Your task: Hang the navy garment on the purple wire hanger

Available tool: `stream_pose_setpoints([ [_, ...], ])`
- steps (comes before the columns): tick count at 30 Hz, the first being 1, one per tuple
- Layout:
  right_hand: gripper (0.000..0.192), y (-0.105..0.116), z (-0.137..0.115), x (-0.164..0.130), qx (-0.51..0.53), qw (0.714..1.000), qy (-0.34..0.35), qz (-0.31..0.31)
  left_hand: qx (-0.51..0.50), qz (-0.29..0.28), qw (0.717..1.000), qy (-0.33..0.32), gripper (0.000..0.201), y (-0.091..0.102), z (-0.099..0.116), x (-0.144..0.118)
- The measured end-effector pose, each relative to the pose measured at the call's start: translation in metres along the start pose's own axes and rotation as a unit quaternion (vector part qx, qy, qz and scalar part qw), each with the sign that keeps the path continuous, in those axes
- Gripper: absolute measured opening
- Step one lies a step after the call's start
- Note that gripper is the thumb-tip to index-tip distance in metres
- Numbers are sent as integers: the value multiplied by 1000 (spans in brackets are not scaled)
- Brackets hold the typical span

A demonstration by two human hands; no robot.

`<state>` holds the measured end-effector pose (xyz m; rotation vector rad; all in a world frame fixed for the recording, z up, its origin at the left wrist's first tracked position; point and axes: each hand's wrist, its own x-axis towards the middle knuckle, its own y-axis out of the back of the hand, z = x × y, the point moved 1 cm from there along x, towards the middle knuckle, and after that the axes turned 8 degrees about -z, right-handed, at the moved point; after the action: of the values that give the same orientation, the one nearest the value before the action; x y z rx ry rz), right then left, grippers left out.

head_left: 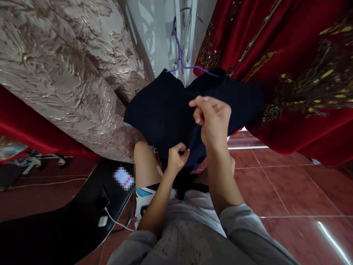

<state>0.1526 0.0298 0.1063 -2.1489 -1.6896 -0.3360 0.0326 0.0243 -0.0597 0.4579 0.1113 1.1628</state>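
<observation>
A dark navy garment (pixel 162 106) hangs on a purple hanger (pixel 179 55) in front of me, its hook up on a white frame. My right hand (pixel 213 119) pinches the cloth near the garment's upper middle, fingers closed on a fold. Lower down, my left hand (pixel 178 156) grips the garment's lower part with curled fingers. Both forearms reach up from grey sleeves. The garment's bottom edge drapes toward my lap.
A beige and gold brocade cloth (pixel 68 73) hangs at left, a red gold-embroidered cloth (pixel 298 73) at right. A black seat (pixel 55 224) with a phone and white charging cable (pixel 106 215) lies at lower left. Red floor tiles (pixel 289 191) spread to the right.
</observation>
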Motion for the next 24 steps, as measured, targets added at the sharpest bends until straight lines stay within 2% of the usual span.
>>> stream_pose_setpoints([
  [3, 39, 2, -11, 10, -16, 1000, 23, -6, 36, -42, 998, -6, 16, 5, 11, -1],
  [6, 37, 9, 3, 1, -11, 1000, 2, -19, 44, -60, 996, -51, 10, 26, 39, -3],
  [8, 37, 12, 13, -5, -8, 999, -18, -41, 35, -15, 992, -121, 28, 48, 67, 1],
  [10, 37, 11, 18, -8, -9, 998, -27, -50, 47, 67, 977, -195, 40, 72, 97, 13],
  [12, 35, 7, 15, -8, -12, 998, -21, -50, 87, 114, 955, -258, 35, 90, 121, 30],
  [14, 32, 4, 9, -7, -17, 998, -3, -52, 134, 117, 937, -300, 24, 99, 136, 44],
  [17, 28, 3, 11, -3, -38, 997, 31, -51, 185, 113, 921, -323, 19, 98, 145, 51],
  [20, 27, 8, 37, -2, -101, 993, 41, -35, 187, 136, 916, -329, 23, 104, 148, 52],
  [22, 30, 11, 63, -7, -150, 988, 24, -27, 147, 184, 914, -330, 23, 124, 142, 61],
  [24, 33, 12, 83, -16, -170, 985, 3, -22, 66, 264, 910, -313, 20, 152, 126, 79],
])
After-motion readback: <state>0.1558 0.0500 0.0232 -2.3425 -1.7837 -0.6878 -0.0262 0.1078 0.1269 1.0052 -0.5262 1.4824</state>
